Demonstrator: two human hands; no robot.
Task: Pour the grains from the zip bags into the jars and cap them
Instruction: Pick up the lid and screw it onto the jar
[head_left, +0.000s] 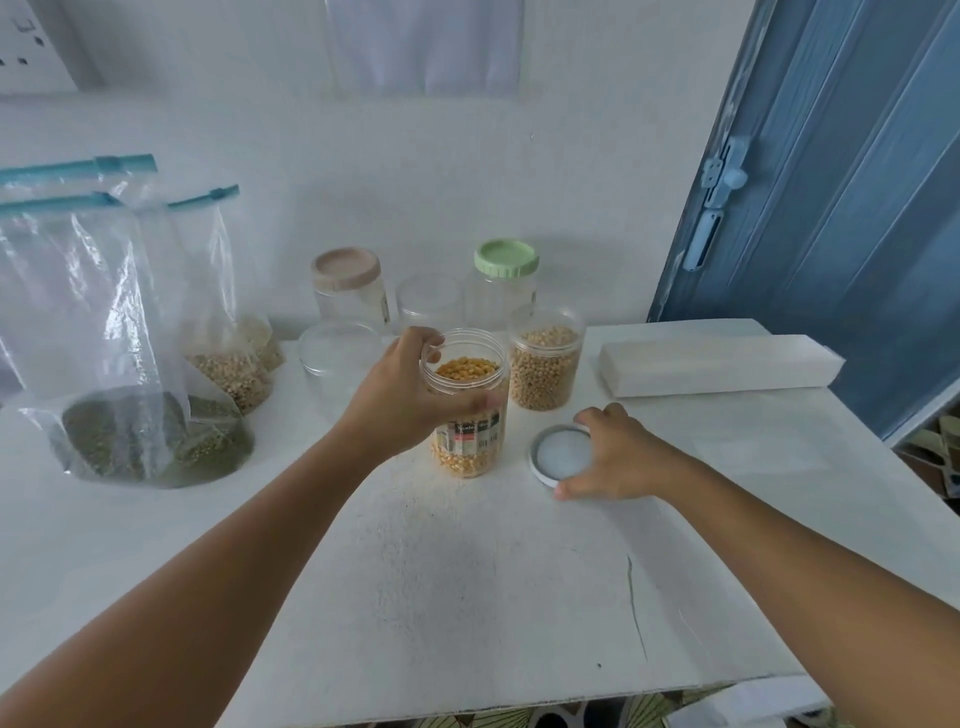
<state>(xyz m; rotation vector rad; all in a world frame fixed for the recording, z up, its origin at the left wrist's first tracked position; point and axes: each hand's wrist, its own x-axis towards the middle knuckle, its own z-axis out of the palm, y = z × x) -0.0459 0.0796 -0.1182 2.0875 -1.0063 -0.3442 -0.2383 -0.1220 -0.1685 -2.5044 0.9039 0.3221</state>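
Corn jar (466, 402), rigid clear plastic and heavy with kernels, sits on the worktop (467, 582) gripped near its open rim by my left hand (410, 395). My right hand (613, 457) pinches the light lid (561, 455) by its edge (slippery, I judge). Beyond my hands an uncapped pea jar (544, 366) crowds close; zip bags (119, 332) stand left of my left hand.

The left hand (410, 392) covers part of the corn jar's (467, 415) label (475, 434), its print too small to read. Zip bags (104, 332) run off the left edge; the right hand (615, 457) hides part of the lid's (561, 457) rim.
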